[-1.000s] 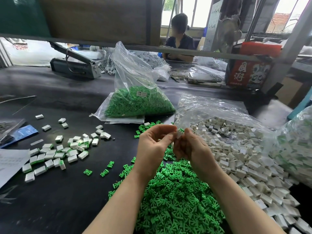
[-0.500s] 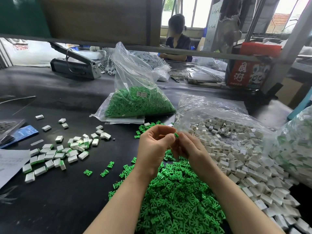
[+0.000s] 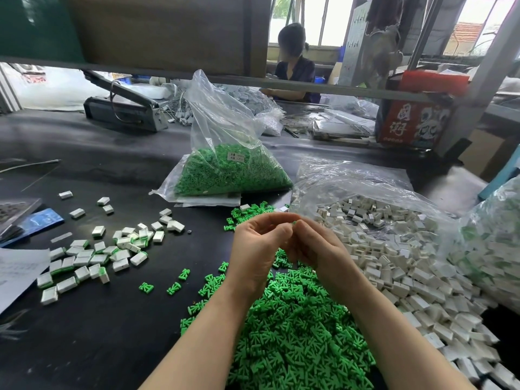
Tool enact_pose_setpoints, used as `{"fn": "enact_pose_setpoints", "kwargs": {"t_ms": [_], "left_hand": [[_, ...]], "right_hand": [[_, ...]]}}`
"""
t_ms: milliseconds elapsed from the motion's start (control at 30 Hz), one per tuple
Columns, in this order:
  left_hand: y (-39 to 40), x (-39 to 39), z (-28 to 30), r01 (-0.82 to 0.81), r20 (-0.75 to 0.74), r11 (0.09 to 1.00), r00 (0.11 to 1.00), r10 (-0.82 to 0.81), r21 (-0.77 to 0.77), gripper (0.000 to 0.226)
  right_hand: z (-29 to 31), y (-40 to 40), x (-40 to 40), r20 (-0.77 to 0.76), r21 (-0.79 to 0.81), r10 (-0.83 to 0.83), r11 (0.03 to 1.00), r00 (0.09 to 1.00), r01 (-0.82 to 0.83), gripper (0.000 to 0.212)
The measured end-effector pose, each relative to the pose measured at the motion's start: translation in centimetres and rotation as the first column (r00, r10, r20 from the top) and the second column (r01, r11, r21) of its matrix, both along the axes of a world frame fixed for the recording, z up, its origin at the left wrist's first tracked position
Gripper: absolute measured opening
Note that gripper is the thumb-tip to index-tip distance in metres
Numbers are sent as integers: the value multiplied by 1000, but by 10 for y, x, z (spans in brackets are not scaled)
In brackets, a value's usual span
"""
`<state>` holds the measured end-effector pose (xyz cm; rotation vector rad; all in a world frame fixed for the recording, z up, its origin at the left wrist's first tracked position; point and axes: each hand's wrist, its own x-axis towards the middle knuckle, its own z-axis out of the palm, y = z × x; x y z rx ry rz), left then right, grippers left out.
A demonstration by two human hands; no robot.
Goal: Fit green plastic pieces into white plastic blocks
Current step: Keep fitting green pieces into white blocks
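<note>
Left hand (image 3: 257,249) and right hand (image 3: 315,249) meet fingertip to fingertip, pinching a green piece (image 3: 294,222) above the green pile (image 3: 295,333).

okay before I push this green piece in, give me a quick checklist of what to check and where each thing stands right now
1. Green piece held at the fingertips: ok, only a tip shows.
2. White block in hand: cannot tell, hidden by the fingers.
3. Piece lined up with the block: cannot tell.
4. Left hand and right hand together above the loose green pile: ok.
5. Loose white blocks beside the right hand: ok.
6. Finished pieces lying apart on the left: ok.
</note>
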<state>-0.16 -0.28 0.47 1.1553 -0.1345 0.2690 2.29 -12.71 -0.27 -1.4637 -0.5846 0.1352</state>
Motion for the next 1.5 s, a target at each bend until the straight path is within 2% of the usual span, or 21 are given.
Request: {"fn": "enact_pose_setpoints", "kwargs": {"t_ms": [133,367,733,967,1267,1500], "left_hand": [[0,0,-1,-16,-17,1000,1000,17,16,17],[-2,-2,0,-40,7,998,999,40,52,14],[1,1,-4,-34,11,998,999,33,61,12],[-3,0,-1,-46,4,998,999,46,42,14],[-4,0,-2,-15,5,1000,1000,15,15,16],[-4,1,-4,-33,-12,999,999,33,19,18]], "right_hand": [[0,1,0,-9,-8,17,1000,1000,-17,30],[-3,-1,1,-59,-3,25,1000,998,-26,53],[2,-1,-2,-113,-6,55,998,992,-56,66],[3,2,-3,-28,-25,-15,1000,999,15,48],[1,1,-2,-6,-35,-4,999,1000,4,59],[-1,2,-2,-21,-31,-10,999,1000,9,43]]}}
